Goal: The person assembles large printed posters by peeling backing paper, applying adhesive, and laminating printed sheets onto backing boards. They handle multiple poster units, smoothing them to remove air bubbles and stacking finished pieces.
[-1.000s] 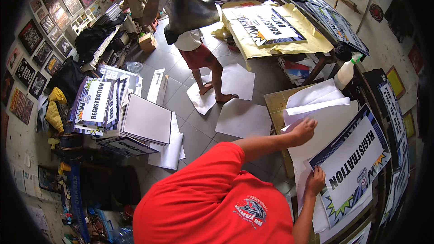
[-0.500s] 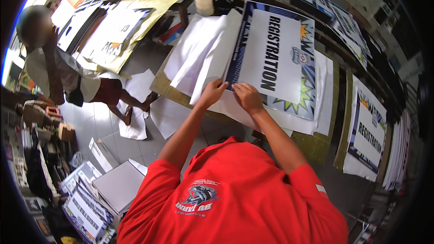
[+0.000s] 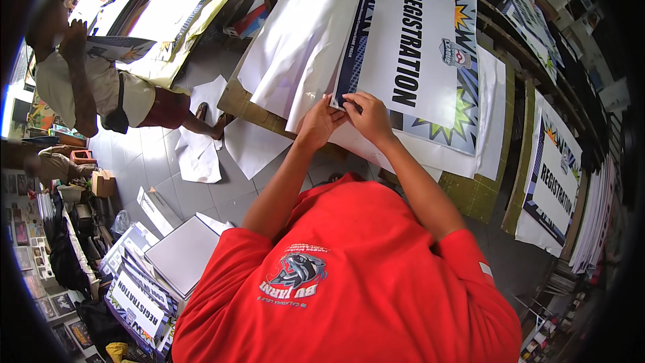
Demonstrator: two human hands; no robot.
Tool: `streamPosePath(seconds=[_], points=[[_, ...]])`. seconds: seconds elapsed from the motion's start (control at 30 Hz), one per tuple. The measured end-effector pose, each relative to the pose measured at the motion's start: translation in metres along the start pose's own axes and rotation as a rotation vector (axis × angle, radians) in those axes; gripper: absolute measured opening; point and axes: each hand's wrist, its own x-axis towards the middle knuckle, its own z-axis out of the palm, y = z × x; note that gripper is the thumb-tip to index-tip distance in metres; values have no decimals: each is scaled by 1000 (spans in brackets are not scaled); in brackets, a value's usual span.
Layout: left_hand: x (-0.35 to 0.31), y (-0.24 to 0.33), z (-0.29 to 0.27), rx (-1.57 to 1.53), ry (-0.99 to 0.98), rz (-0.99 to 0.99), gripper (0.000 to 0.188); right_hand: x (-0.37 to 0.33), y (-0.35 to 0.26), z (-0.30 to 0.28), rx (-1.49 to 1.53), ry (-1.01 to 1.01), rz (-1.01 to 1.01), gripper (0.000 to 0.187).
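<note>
Mid-frame, touches presumably light, bendable poster (image 3: 411, 57) with left hand (image 3: 321, 122) and right hand (image 3: 368, 117), unclear if grasping; hold by edges.

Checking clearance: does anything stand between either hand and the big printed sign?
Nothing visible does: the left hand and right hand are both at the near-left corner of the printed sign. The curled white sheet lies left of it, not over that corner.

One left hand (image 3: 322, 123) and one right hand (image 3: 369, 115) at one sign (image 3: 420, 54); one red shirt (image 3: 376, 275).
</note>
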Motion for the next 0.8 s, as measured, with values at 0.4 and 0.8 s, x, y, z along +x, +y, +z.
streamPosePath(seconds=[0.4,0.8], points=[[14,-16,28,-155,-56,134,37,11,-13,-4,338,31,249,14],[35,-25,33,-160,-71,174,38,10,-7,-20,824,-28,561,16]])
